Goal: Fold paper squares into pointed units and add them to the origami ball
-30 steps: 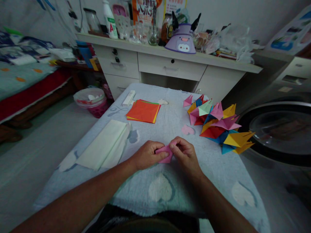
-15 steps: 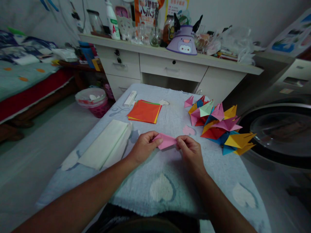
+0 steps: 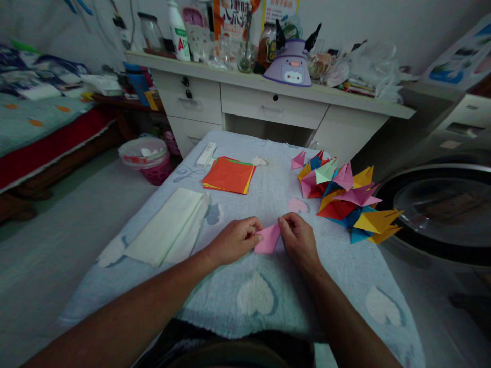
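A folded pink paper lies on the light blue cloth of the table in front of me. My left hand pinches its left edge with the fingers closed. My right hand pinches its upper right corner, fingers curled. A pile of folded paper shapes in many colours lies to the right, past my right hand. A stack of square sheets, orange on top, sits farther back at centre left.
A folded white cloth lies left of my hands. A white tube rests beyond the stack. A desk with drawers and clutter stands behind the table. A pink bin and a bed are at left, a washing machine at right.
The hands came closer together and lowered the pink paper to the cloth; it was stretched wide between them half a second ago and now shows a narrower, pointed shape.
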A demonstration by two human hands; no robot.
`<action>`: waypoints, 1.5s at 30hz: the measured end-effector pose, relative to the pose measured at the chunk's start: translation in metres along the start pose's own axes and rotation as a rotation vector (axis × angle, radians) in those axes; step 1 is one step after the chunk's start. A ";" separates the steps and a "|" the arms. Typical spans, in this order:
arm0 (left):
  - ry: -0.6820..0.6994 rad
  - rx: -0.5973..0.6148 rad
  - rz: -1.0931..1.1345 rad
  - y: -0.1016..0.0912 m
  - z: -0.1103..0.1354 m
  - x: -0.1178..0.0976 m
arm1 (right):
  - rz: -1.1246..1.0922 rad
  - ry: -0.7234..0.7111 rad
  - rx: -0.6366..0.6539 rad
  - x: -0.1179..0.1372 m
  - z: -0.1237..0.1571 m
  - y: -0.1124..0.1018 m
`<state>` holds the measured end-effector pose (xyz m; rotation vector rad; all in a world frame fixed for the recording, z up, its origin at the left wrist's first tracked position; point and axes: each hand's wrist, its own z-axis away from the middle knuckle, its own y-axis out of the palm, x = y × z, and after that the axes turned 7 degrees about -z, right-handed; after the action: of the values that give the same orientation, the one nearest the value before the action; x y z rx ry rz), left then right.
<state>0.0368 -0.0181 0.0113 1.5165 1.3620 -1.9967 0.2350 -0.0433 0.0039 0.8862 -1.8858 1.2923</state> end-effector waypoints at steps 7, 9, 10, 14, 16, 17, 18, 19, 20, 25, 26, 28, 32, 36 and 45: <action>0.035 -0.062 -0.399 0.004 0.000 0.004 | 0.349 -0.119 0.017 -0.005 -0.002 0.008; 0.061 -0.099 -0.496 0.006 0.000 0.004 | 0.428 -0.093 0.024 -0.004 -0.001 0.011; 0.079 -0.116 -0.531 0.007 0.000 0.005 | 0.460 -0.087 0.028 -0.004 0.000 0.012; 0.127 -0.148 -0.609 0.007 -0.001 0.005 | 0.508 -0.154 0.082 -0.006 0.008 0.013; 0.135 -0.145 -0.621 0.007 -0.001 0.006 | 0.518 -0.196 0.105 -0.008 0.012 0.014; 0.138 -0.142 -0.624 0.007 -0.001 0.006 | 0.529 -0.208 0.107 -0.009 0.013 0.014; 0.140 -0.138 -0.625 0.007 0.000 0.006 | 0.542 -0.213 0.103 -0.010 0.014 0.014; 0.141 -0.133 -0.626 0.007 0.000 0.007 | 0.555 -0.213 0.096 -0.010 0.014 0.015; 0.141 -0.127 -0.627 0.008 0.001 0.007 | 0.567 -0.209 0.090 -0.010 0.015 0.015; 0.120 -0.088 -0.627 0.008 0.002 0.006 | 0.653 -0.102 0.112 -0.007 0.010 0.013; 0.117 -0.082 -0.626 0.008 0.002 0.005 | 0.674 -0.074 0.115 -0.006 0.009 0.012; 0.110 -0.073 -0.629 0.007 0.002 0.004 | 0.708 -0.026 0.115 -0.006 0.005 0.010; 0.118 -0.063 -0.624 0.008 0.003 0.004 | 0.744 0.052 0.099 -0.009 -0.003 0.004; 0.216 -0.050 -0.561 0.010 0.002 0.009 | 0.742 0.101 0.078 -0.014 -0.009 -0.001; 0.348 -0.004 -0.525 0.012 0.000 0.016 | 0.676 -0.030 0.337 -0.021 0.000 -0.013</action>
<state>0.0390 -0.0195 -0.0084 1.6932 2.0839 -2.0628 0.2569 -0.0440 -0.0072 0.4190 -2.1133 2.0493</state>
